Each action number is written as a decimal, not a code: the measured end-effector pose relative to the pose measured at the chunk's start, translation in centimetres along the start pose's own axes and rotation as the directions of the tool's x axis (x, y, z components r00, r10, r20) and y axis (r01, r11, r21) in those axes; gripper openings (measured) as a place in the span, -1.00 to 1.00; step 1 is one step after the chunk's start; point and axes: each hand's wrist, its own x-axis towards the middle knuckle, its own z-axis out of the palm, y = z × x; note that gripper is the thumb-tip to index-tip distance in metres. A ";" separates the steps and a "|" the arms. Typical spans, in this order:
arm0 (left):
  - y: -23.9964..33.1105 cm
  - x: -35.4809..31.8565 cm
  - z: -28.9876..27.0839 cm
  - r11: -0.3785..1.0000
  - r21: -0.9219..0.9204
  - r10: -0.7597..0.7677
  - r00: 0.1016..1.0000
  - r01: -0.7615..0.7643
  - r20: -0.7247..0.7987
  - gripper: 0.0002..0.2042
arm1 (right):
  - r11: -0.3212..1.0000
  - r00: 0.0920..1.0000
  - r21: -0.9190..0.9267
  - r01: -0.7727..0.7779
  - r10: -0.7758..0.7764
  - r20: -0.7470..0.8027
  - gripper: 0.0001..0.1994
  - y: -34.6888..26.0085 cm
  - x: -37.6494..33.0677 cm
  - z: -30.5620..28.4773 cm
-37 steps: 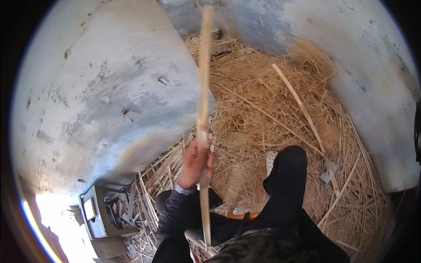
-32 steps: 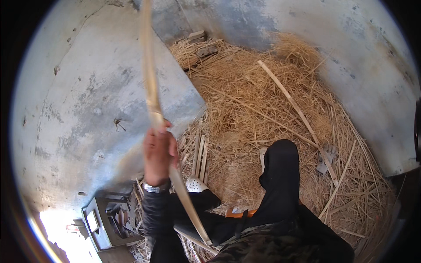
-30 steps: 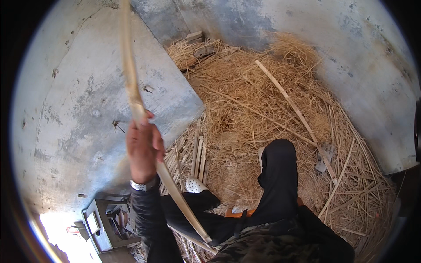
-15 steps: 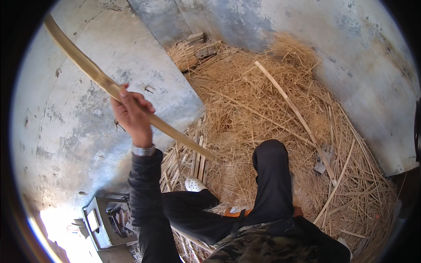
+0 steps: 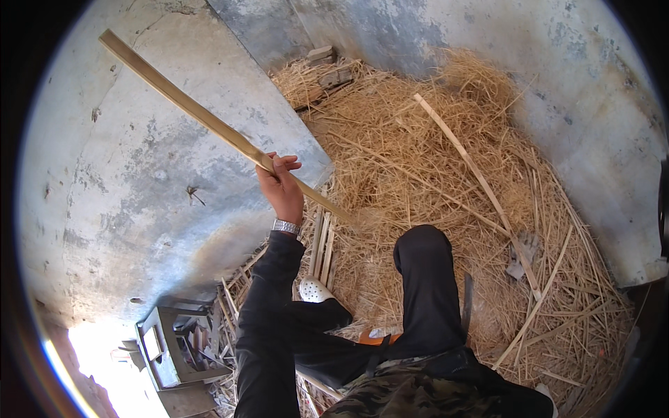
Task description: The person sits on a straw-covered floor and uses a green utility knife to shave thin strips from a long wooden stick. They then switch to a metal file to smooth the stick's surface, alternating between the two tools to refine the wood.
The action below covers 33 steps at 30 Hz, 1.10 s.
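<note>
My left hand, with a silver watch on its wrist, is closed around a long split bamboo strip. The strip slants from the wall side at upper left down to the straw-covered floor near my feet. Its lower end is blurred against the shavings. Beside my raised knee a dark, flat, blade-like piece stands up; what holds it is hidden. My right hand does not show. Several cut bamboo strips lie together near my white perforated shoe. Something orange lies partly under my legs.
Bamboo shavings cover the floor and heap up toward the corner. A longer pale strip lies across them. Weathered walls stand left and behind. A grey open-fronted cabinet with clutter is at lower left, beside a bright opening.
My left hand has moved right and slightly up, carrying the bamboo strip, whose upper end has come further into view. The dark blade-like piece now shows beside my knee.
</note>
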 end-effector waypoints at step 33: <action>13.8 12.5 -4.5 0.983 -0.169 0.069 0.998 -0.067 0.006 -0.50 | 0.987 0.973 0.017 -0.157 0.157 -0.168 -0.45 0.1 -7.4 -9.6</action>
